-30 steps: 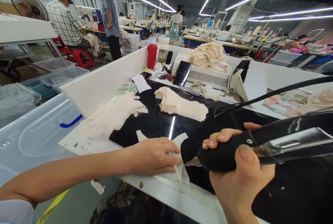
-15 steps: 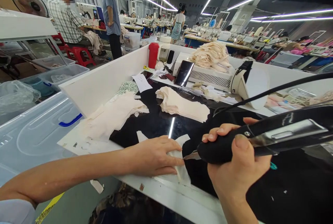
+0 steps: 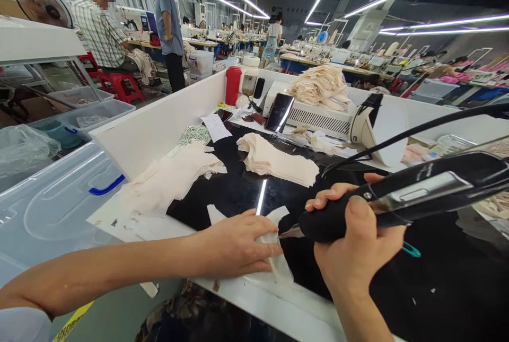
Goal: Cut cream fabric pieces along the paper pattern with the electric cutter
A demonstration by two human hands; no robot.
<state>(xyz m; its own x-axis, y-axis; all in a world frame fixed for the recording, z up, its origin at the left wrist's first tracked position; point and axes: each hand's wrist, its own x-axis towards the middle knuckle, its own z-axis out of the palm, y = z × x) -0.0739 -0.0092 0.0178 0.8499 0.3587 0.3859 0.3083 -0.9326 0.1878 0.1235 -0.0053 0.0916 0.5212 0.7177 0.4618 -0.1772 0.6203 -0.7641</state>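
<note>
My left hand (image 3: 234, 244) lies with its fingers stretched out, pressing a pale fabric piece (image 3: 283, 265) onto the black work surface near the front edge. My right hand (image 3: 358, 244) is wrapped round a black corded hand tool (image 3: 401, 199). Its thin metal tip (image 3: 291, 232) points left, at the fabric edge beside my left fingertips; whether it touches the cloth I cannot tell. Part of the fabric is hidden under my left hand. Behind the hands are a stack of pale cut pieces (image 3: 278, 160) and a wider spread pile of them (image 3: 170, 177).
A black cable (image 3: 429, 125) arches over the right side. Toward the back stand a phone (image 3: 280, 112), a red bottle (image 3: 233, 86), a white lamp-like shade (image 3: 382, 132) and a heap of fabric (image 3: 320, 85). White side panels (image 3: 167, 101) border the table. Co-workers are farther off.
My right hand and the tool have shifted slightly left and up, and the tool's tip has moved a little up along the fabric edge. My left hand stays on the fabric.
</note>
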